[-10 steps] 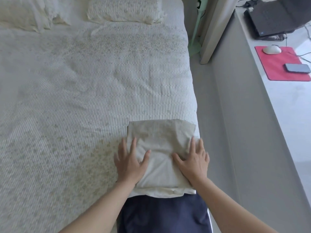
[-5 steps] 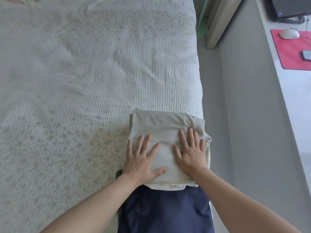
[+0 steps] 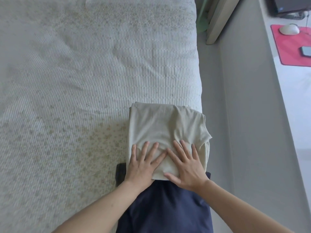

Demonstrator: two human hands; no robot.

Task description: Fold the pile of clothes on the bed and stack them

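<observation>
Now I see my left hand (image 3: 143, 163) and right hand (image 3: 186, 165), fingers spread, pressing flat on the folded beige garment (image 3: 161, 125) at the bed (image 3: 84, 81)'s near right edge.

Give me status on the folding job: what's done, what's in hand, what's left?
Done: the beige garment is folded into a rectangle at the bed edge. In hand: left hand and right hand press flat on it. Left: no unfolded clothes in view; a dark item peeks from beneath.
</observation>
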